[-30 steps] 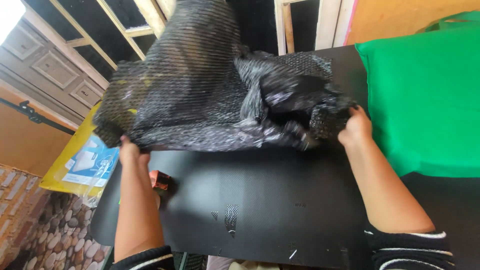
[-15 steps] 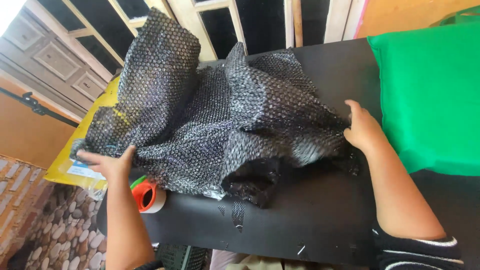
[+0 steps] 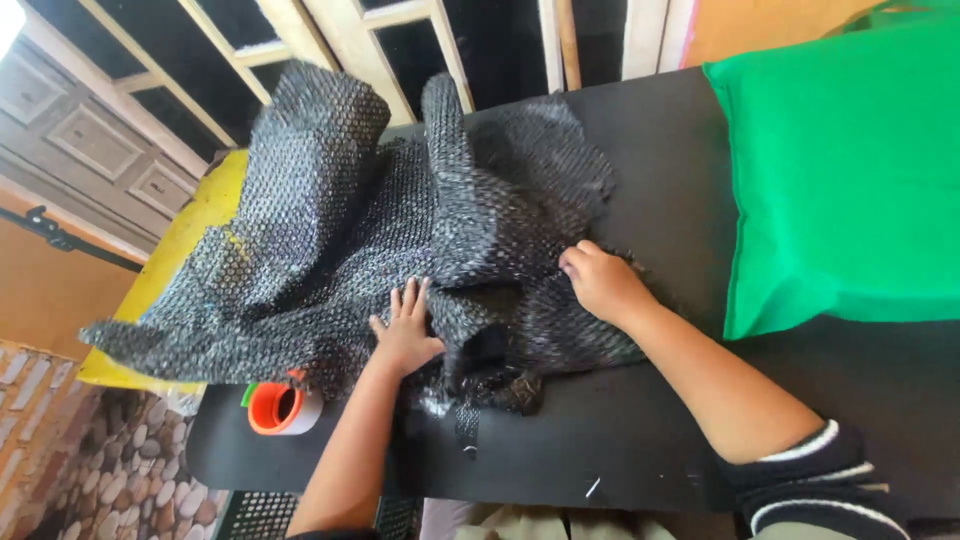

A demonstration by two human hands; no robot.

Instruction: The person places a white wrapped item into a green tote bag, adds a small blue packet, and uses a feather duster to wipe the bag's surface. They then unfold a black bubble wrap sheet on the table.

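Observation:
A large crumpled sheet of black bubble wrap [image 3: 330, 240] lies spread over the left half of a black table [image 3: 640, 440]. My left hand [image 3: 405, 325] rests flat on the wrap near its front edge, fingers apart. To its right, my right hand [image 3: 600, 280] presses down on the wrap's right side with the fingers curled onto a fold. The sheet hangs over the table's left edge and covers part of a yellow surface [image 3: 200, 215].
A roll of tape with an orange core [image 3: 280, 408] sits at the table's front left corner, just below the wrap. A green cloth bag [image 3: 845, 170] covers the table's right side. Wooden frames [image 3: 400, 40] stand behind. Stone floor [image 3: 110, 470] lies at the lower left.
The bubble wrap came down from being held up and now lies on the table. My left hand moved right from the sheet's left edge to its middle; my right hand shifted left.

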